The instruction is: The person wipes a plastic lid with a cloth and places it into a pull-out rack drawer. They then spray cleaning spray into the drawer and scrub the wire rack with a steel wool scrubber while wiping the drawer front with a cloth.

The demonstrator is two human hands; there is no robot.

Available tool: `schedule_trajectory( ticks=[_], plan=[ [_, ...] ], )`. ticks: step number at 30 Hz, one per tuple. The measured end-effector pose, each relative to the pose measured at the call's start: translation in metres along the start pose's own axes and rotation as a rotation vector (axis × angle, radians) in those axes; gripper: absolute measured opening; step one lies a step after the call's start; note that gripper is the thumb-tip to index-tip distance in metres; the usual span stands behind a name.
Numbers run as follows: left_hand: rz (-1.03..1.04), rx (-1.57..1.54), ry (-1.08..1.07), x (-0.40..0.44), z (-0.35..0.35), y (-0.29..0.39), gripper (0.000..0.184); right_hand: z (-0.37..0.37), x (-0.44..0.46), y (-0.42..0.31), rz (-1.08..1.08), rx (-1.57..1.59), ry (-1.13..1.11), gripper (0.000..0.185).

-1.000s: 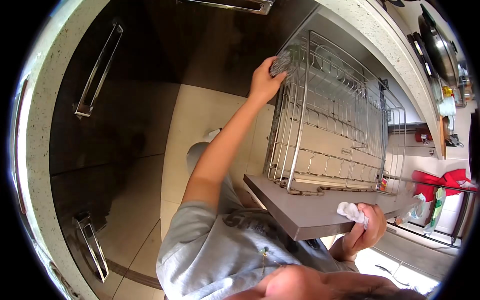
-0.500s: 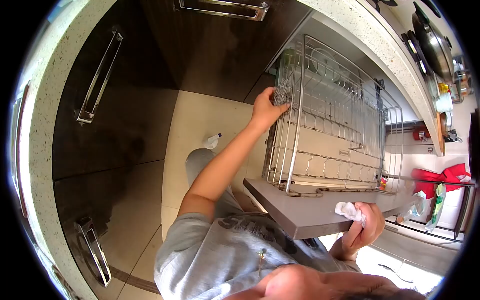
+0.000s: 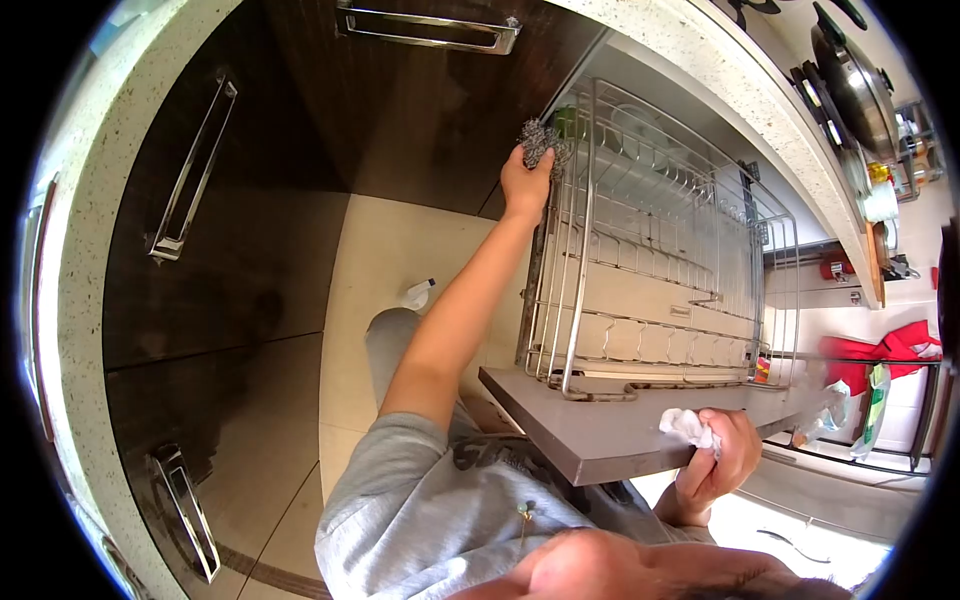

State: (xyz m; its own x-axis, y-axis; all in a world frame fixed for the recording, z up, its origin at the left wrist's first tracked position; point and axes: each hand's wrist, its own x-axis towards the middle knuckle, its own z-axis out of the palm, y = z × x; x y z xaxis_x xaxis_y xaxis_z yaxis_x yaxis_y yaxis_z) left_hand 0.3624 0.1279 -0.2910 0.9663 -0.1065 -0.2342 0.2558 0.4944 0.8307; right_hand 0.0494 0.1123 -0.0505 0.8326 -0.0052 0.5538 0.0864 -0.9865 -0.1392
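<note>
My left hand (image 3: 526, 188) is closed around a grey steel wool scrubber (image 3: 541, 143) at the outer left side of the wire dish rack (image 3: 572, 300). The scrubber is close to the rack's far left corner; whether it touches the wires I cannot tell. The rack sits in a pulled-out drawer whose grey-brown front panel (image 3: 590, 425) faces my body. At that panel's top edge, my right hand (image 3: 732, 450) is closed on a crumpled white cloth (image 3: 686, 428). Clear glassware (image 3: 632, 125) shows at the rack's far end.
Dark cabinets (image 3: 250, 270) with metal handles stand at the left. A small white bottle (image 3: 418, 294) is on the tiled floor near my knee. The speckled countertop (image 3: 770, 110) overhangs the drawer's far side. A pan (image 3: 855, 90) and a red cloth (image 3: 905, 343) are at the right.
My left hand has moved away from me along the rack's left side, carrying the steel wool scrubber toward the far corner. My right hand stays at the drawer front with the white cloth.
</note>
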Motion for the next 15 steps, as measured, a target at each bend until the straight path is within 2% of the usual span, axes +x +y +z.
schedule_trajectory(
  ticks=[2, 3, 4, 6, 7, 9, 13, 15],
  plan=[
    [0.347, 0.293, 0.104, 0.007, 0.01, -0.001, 0.021, 0.0, -0.001, 0.001, -0.001, -0.008, -0.01, 0.022],
    [0.251, 0.174, 0.064, 0.005, 0.017, 0.008, 0.016, -0.001, -0.001, 0.001, -0.013, 0.0, -0.011, 0.021],
    [0.256, 0.174, 0.059, 0.01, 0.023, 0.005, 0.016, 0.0, 0.0, 0.001, -0.026, 0.005, -0.007, 0.02],
    [0.065, -0.063, 0.114, 0.018, 0.035, 0.005, 0.016, -0.001, 0.0, 0.001, -0.023, 0.013, -0.013, 0.019],
    [0.067, -0.062, 0.108, 0.02, 0.036, 0.004, 0.016, -0.002, 0.0, 0.001, -0.021, 0.025, -0.026, 0.018],
    [-0.294, -0.229, 0.122, 0.014, 0.036, 0.022, 0.016, -0.002, 0.0, 0.001, -0.027, 0.02, -0.024, 0.017],
    [-0.362, -0.33, 0.049, 0.027, 0.037, 0.019, 0.018, -0.002, 0.001, 0.0, -0.021, -0.008, -0.021, 0.016],
    [-0.495, -0.362, 0.127, 0.047, 0.046, 0.013, 0.014, -0.003, -0.003, 0.001, -0.024, -0.013, -0.025, 0.017]
  ],
)
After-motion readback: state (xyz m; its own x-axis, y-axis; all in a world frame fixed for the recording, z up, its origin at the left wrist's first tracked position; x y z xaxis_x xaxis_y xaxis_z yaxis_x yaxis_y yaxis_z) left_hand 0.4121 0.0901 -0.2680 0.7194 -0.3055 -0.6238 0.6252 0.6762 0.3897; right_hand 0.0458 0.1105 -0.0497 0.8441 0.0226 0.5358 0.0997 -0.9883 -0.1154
